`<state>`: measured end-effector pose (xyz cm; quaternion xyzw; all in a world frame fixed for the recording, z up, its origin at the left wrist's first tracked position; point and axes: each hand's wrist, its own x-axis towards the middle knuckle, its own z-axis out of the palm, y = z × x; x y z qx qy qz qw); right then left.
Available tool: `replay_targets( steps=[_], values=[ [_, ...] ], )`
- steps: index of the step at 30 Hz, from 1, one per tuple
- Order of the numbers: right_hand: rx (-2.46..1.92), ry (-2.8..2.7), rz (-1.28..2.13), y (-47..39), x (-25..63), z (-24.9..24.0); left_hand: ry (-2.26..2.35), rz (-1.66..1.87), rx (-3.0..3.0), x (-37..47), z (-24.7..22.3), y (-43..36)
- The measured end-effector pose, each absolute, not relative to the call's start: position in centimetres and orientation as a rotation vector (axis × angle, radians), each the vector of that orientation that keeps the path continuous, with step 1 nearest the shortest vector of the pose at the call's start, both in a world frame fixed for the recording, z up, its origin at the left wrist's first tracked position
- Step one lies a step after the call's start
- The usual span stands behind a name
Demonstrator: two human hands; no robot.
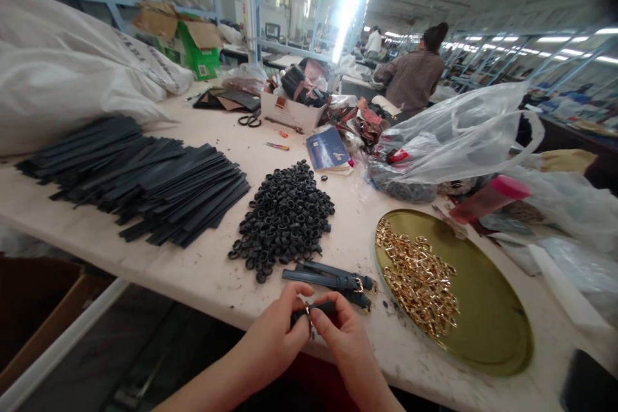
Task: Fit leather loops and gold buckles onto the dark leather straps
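At the table's front edge, my left hand and my right hand are closed together on a dark strap. A small gold buckle sits on that strap between my fingers. Just beyond my hands lie several finished-looking straps with buckles. A heap of small black strap loops rises behind them. To the right, a round gold tray bears a pile of gold buckles. Many flat dark strips are stacked at the left.
Behind the loops lie a blue booklet, a cutter, black scissors and a filled white box. Clear plastic bags and a pink-lidded container crowd the right. A white sack bulges at left; a person is further back.
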<state>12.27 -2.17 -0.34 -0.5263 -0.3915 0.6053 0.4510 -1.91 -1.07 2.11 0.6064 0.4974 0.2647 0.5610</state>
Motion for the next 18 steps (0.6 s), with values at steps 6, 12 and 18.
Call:
replay_targets(
  steps=[6, 12, 18],
  values=[
    [-1.094, -0.698, 1.742, -2.8, 12.6, 0.5, 1.269, 0.577, 1.445, -2.6, 1.9, -1.0],
    [-1.010, -0.750, 1.993, -3.8, 12.8, 0.4, 1.347, 0.439, 1.627, -3.0, 3.2, -1.7],
    [-0.860, -0.667, 2.103, -5.1, 12.7, 0.8, 1.421, 0.309, 1.704, -3.1, 5.0, -2.8]
  ],
)
